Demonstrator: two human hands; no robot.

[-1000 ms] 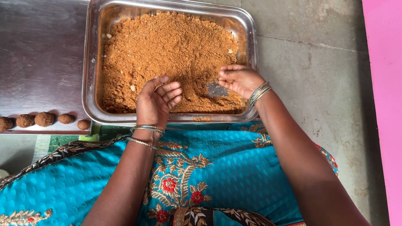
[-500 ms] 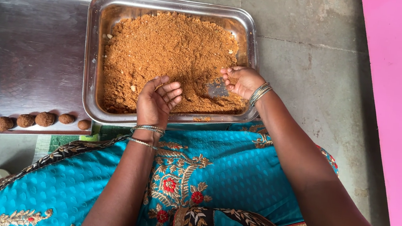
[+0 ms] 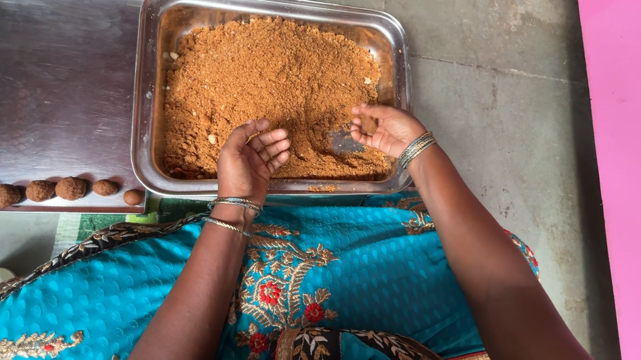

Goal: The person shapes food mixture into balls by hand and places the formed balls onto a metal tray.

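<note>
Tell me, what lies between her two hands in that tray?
In the head view, only brown crumbly mixture and a scraped bare patch of tray separate left hand from right hand.

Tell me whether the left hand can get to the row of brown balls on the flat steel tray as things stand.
Probably yes. The left hand hovers palm-up over the pan's near edge, and the brown balls lie on the flat steel tray just to its left; nothing stands between them.

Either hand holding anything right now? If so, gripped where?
Right hand pinches some brown crumb mixture in its fingertips over the steel tray. Left hand is cupped, palm up; contents cannot be told.
</note>
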